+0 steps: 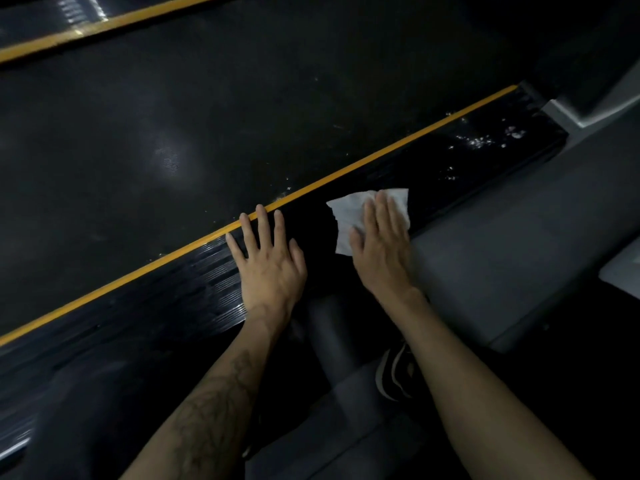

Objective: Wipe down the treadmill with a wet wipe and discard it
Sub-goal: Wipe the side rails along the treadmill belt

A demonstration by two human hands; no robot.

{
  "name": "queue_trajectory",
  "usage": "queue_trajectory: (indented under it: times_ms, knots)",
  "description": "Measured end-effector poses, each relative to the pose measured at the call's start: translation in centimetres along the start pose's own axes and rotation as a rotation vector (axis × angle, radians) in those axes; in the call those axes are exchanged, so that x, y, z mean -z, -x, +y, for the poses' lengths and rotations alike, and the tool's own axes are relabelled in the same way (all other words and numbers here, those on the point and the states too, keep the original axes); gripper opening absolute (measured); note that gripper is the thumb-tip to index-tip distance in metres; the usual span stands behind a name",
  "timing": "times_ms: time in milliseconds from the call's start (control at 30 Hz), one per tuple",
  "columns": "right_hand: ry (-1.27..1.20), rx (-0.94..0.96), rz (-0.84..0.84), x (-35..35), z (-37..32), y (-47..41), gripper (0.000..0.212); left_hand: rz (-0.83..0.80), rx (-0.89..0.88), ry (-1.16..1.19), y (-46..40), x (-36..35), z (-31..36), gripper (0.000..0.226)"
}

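Observation:
The treadmill's black ribbed side rail (478, 157) runs diagonally from lower left to upper right, edged by a yellow stripe (381, 154) beside the dark belt (207, 116). A white wet wipe (349, 211) lies flat on the rail. My right hand (381, 247) presses on the wipe with straight fingers. My left hand (268, 265) rests flat on the rail just to the left, fingers spread, fingertips reaching the yellow stripe. White specks dot the rail further up to the right.
A grey treadmill frame (502, 244) borders the rail on the right. A second yellow stripe (104, 27) crosses the top left. A dark shoe with white stripes (394, 372) shows between my forearms, beside a grey tube (329, 334).

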State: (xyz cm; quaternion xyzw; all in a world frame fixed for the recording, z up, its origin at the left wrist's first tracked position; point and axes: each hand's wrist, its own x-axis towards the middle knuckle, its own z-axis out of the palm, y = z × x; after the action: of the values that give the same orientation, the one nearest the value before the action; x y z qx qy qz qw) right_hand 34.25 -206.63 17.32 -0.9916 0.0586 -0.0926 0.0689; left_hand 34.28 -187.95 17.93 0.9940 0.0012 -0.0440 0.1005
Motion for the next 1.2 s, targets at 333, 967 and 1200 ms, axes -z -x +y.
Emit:
queue_trajectory:
  times_ms: [333, 967, 1200]
  knots:
    - [0.035, 0.019, -0.027, -0.2, -0.5, 1.1, 0.069, 0.006, -0.012, 0.003, 0.0, 0.1, 0.1, 0.07]
    - [0.005, 0.077, 0.067, -0.7, 1.3, 0.7, 0.066, 0.049, -0.191, -0.002, -0.1, -0.2, 0.0, 0.065]
    - [-0.032, 0.164, 0.064, -1.6, 0.2, 2.0, 0.064, 0.026, -0.176, 0.001, -0.1, 0.1, 0.3, 0.067]
